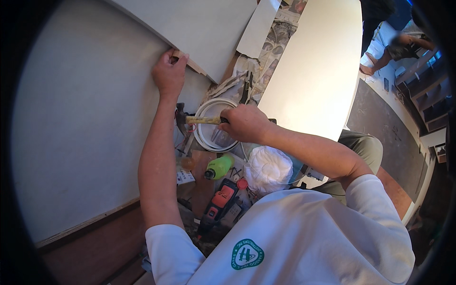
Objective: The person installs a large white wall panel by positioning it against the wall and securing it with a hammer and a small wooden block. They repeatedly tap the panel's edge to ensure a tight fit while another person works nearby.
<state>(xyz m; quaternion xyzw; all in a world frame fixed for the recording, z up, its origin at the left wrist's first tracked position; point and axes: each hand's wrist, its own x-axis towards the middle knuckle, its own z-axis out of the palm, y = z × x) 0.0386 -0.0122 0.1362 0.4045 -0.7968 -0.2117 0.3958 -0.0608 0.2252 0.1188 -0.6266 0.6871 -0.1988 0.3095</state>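
Observation:
My right hand grips a claw hammer by its dark handle end; its yellow shaft lies level and its dark metal head points left, beside my left forearm. My left hand is closed on a narrow wooden strip, held along the lower edge of a white panel. Behind the strip stands a large pale board. Below the hammer lies a coil of white edging strip, partly hidden by my right hand.
A green bottle, an orange-and-black power tool and a white cloth bundle lie close to my body. Right of my hands is a long white panel. Another person sits at the far right near dark shelving.

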